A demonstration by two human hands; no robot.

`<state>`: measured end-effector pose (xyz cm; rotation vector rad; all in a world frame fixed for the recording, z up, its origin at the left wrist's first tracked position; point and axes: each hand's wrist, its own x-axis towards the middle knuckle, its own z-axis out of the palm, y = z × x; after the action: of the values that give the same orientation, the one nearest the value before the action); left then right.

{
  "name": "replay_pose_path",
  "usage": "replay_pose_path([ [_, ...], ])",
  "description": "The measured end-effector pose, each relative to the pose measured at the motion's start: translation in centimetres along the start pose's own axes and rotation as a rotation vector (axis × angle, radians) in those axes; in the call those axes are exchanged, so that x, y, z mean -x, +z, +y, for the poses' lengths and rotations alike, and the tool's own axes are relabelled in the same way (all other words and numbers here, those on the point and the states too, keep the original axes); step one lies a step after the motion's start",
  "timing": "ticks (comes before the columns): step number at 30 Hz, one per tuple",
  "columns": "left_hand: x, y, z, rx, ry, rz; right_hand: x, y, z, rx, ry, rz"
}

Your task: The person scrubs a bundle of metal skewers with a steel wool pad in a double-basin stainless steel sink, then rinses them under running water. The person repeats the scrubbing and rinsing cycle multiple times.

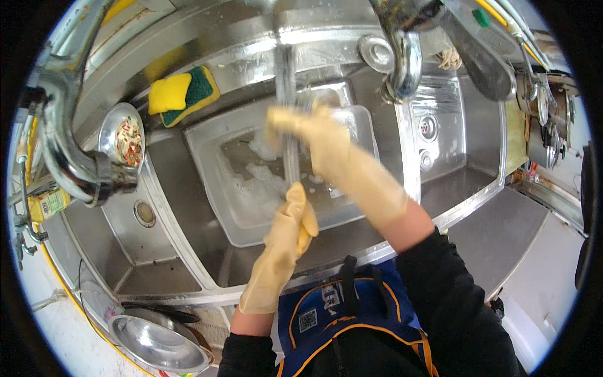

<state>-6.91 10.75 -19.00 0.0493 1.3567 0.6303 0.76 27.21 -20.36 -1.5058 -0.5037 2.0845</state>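
Observation:
Both of my hands wear cream rubber gloves. My left hand [297, 219] is closed around the near end of a long metal utensil [291, 160], whose far end is blurred. Higher up, my right hand [313, 129] wraps across its shaft; motion blur hides the fingers' detail and whatever may be under them. Below my hands, a translucent plastic tub [221, 221] stands in the middle sink basin [188, 202]. Cloudy water with patches of white foam [264, 181] lies in the tub.
A yellow sponge and a green-yellow scouring sponge [205, 92] rest on the back ledge. Left of the tub, a metal bowl [107, 129] holds chopped food. Chrome faucets [70, 141] jut in at left and upper right. A large steel bowl [155, 344] sits low at left.

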Motion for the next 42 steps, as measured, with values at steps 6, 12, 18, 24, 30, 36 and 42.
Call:
replay_pose_path([
  [6,-0.4,0.4,-0.3,-0.079,-0.037,-0.017,-1.6,-3.3,2.1,0.349,-0.035,-0.124],
  [12,0.9,-0.5,-0.1,-0.022,0.007,-0.013,-1.3,-1.9,0.5,0.329,-0.073,-0.089],
  [18,0.7,0.1,-1.1,-0.024,-0.053,0.005,3.4,-0.8,0.7,0.493,0.101,-0.009],
  [24,7.1,0.9,-1.4,-0.129,-0.146,-0.006,2.1,-1.2,-1.5,0.178,0.005,0.263],
  [30,9.0,0.2,-2.3,-0.119,-0.139,0.037,10.7,-1.8,4.8,0.379,0.021,-0.071],
  [36,14.2,1.1,-3.8,-0.222,-0.063,0.015,8.4,-2.3,-1.5,0.12,-0.044,0.103],
  [42,14.0,1.7,-2.8,-0.232,0.056,0.103,15.1,-2.3,4.9,0.336,0.03,-0.032],
])
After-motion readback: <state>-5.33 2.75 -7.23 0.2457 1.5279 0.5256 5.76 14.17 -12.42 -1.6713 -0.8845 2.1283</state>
